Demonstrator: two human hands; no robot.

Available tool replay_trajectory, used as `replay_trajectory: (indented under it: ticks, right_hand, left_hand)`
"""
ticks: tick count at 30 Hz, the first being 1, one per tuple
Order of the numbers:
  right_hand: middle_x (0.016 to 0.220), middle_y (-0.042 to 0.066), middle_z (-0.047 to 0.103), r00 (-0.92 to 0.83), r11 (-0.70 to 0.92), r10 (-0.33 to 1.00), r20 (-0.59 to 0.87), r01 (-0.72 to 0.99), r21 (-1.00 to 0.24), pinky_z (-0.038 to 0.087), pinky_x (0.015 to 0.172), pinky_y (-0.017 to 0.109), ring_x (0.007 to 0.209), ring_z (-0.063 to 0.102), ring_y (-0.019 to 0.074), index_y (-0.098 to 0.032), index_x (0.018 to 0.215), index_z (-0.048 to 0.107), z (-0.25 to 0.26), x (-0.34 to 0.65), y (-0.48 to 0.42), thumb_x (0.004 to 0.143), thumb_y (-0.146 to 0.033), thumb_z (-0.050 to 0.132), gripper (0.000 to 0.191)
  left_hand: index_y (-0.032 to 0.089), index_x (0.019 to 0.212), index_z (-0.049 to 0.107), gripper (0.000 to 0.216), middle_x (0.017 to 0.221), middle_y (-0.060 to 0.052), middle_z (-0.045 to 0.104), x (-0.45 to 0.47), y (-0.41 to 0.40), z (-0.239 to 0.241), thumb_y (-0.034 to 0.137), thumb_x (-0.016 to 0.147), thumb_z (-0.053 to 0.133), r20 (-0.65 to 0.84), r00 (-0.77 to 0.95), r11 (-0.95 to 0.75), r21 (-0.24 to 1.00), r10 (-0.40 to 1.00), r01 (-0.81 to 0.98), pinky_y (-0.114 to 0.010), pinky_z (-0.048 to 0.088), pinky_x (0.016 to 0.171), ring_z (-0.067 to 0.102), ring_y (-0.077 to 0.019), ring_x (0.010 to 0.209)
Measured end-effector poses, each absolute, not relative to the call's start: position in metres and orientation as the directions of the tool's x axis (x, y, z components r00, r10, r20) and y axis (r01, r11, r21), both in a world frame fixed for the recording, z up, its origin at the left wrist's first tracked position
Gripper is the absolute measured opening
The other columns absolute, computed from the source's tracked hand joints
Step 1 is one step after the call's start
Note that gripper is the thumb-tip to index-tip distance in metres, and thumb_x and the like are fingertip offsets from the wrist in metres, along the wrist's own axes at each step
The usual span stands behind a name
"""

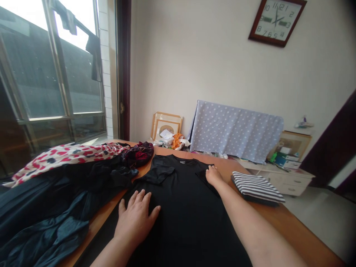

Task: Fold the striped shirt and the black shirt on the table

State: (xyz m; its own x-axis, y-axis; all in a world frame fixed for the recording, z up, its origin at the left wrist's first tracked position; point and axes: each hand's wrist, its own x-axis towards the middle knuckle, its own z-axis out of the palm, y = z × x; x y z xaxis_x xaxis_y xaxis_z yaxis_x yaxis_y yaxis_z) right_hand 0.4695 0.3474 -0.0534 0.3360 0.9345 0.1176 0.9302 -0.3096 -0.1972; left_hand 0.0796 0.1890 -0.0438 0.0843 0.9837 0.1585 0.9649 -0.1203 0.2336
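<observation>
A black T-shirt (183, 207) lies spread flat on a wooden table (280, 218), collar pointing away from me, both sleeves folded inward. My left hand (136, 217) rests palm down on the shirt's left side, fingers spread. My right hand (213, 175) reaches further out and presses on the folded right sleeve near the shoulder; whether its fingers pinch the cloth I cannot tell.
A pile of dark and red-spotted clothes (63, 178) covers the table's left side. A folded striped garment (257, 187) lies to the right of the shirt. Clutter, picture frames (166, 125) and a dotted cloth (236, 129) stand at the far wall.
</observation>
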Motion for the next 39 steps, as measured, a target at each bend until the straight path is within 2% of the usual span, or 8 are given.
replay_trajectory:
  ticks: [4,7,10,16,22,30,36,39]
  right_hand:
    - [0.159,0.015,0.028,0.319,-0.304,0.946,0.054,0.934,-0.187,0.014,0.119,0.047,0.149,0.017,0.0293,-0.012,0.151,0.035,-0.065,0.464,0.352,0.098,-0.048,0.025,0.065]
    - [0.159,0.015,0.029,0.303,-0.293,0.953,0.028,0.938,-0.188,0.014,0.118,0.048,0.149,0.017,0.0291,-0.013,0.152,0.034,-0.065,0.465,0.35,0.098,-0.052,0.024,0.067]
    - [0.158,0.014,0.032,0.29,-0.281,0.957,0.018,0.94,-0.193,0.018,0.117,0.046,0.148,0.021,0.0282,-0.015,0.15,0.037,-0.057,0.469,0.345,0.098,-0.052,0.025,0.065]
    - [0.146,0.018,0.049,0.31,-0.294,0.949,0.053,0.935,-0.198,0.032,0.11,0.04,0.137,0.043,0.0274,-0.014,0.144,0.047,-0.039,0.478,0.319,0.1,-0.042,0.021,0.058]
    - [0.158,0.018,0.031,0.274,-0.263,0.961,0.045,0.95,-0.171,0.024,0.116,0.042,0.146,0.027,0.0289,-0.01,0.15,0.037,-0.054,0.467,0.273,0.097,-0.046,0.033,0.064]
    - [0.16,0.016,0.027,0.252,-0.232,0.963,0.093,0.955,-0.187,0.018,0.119,0.041,0.15,0.017,0.0262,-0.009,0.153,0.03,-0.053,0.453,0.237,0.1,-0.051,0.02,0.069]
    - [0.158,0.013,0.031,0.146,-0.132,0.988,0.045,0.965,-0.228,0.019,0.12,0.042,0.149,0.02,0.0268,-0.011,0.151,0.036,-0.058,0.45,0.202,0.097,-0.053,0.029,0.068]
    - [0.157,0.011,0.034,0.172,-0.137,0.98,0.096,0.946,-0.294,0.023,0.119,0.04,0.149,0.022,0.0252,-0.013,0.151,0.036,-0.056,0.451,0.181,0.097,-0.052,0.031,0.068]
  left_hand:
    - [0.025,0.141,0.051,0.068,0.156,-0.009,0.038,0.081,0.187,-0.039,0.064,0.087,0.039,0.142,0.082,-0.114,0.23,0.986,0.967,-0.064,0.009,0.115,0.02,-0.0342,0.148]
    - [0.024,0.142,0.051,0.069,0.156,-0.009,0.038,0.081,0.187,-0.038,0.064,0.087,0.039,0.138,0.082,-0.112,0.231,0.987,0.966,-0.064,0.008,0.115,0.021,-0.0341,0.148]
    - [0.024,0.142,0.051,0.068,0.157,-0.009,0.037,0.08,0.188,-0.039,0.064,0.087,0.04,0.134,0.081,-0.113,0.249,0.988,0.962,-0.065,0.007,0.115,0.02,-0.0345,0.148]
    - [0.024,0.14,0.052,0.068,0.156,-0.011,0.037,0.078,0.19,-0.042,0.064,0.086,0.043,0.141,0.089,-0.127,0.287,0.986,0.949,-0.066,0.005,0.114,0.02,-0.0352,0.148]
    - [0.024,0.139,0.054,0.067,0.156,-0.012,0.037,0.077,0.192,-0.046,0.064,0.087,0.041,0.161,0.096,-0.139,0.287,0.982,0.948,-0.067,0.005,0.114,0.021,-0.0356,0.147]
    - [0.023,0.14,0.052,0.069,0.157,-0.013,0.036,0.075,0.19,-0.045,0.065,0.087,0.038,0.169,0.105,-0.151,0.29,0.98,0.945,-0.068,0.005,0.113,0.02,-0.0363,0.148]
    - [0.023,0.14,0.052,0.07,0.157,-0.013,0.036,0.076,0.186,-0.037,0.065,0.086,0.038,0.144,0.095,-0.135,0.307,0.985,0.942,-0.066,0.005,0.114,0.019,-0.0363,0.148]
    - [0.023,0.14,0.052,0.07,0.157,-0.013,0.036,0.076,0.184,-0.035,0.065,0.086,0.038,0.138,0.091,-0.131,0.314,0.986,0.94,-0.066,0.006,0.114,0.019,-0.0357,0.148]
